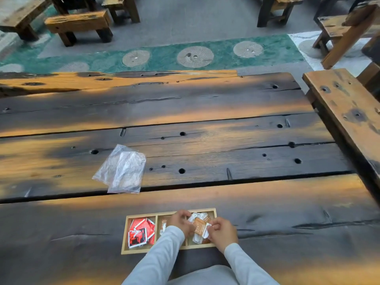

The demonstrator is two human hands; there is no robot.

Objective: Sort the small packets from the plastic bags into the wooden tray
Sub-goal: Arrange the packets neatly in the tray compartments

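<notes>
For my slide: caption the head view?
Both hands arrange orange packets in a wooden tray.

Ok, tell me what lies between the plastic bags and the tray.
Nothing: in the head view, only bare dark table planks, with a gap between two boards, separate the plastic bags from the tray.

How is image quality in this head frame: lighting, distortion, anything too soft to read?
Head view: warm orange light streaks across the dark table, uneven but not blown out; wide-angle bending curves the plank edges; the plastic bags show pale glare; print on the orange packets between left hand and right hand is too soft to read, as on the red packets in the wooden tray.
</notes>
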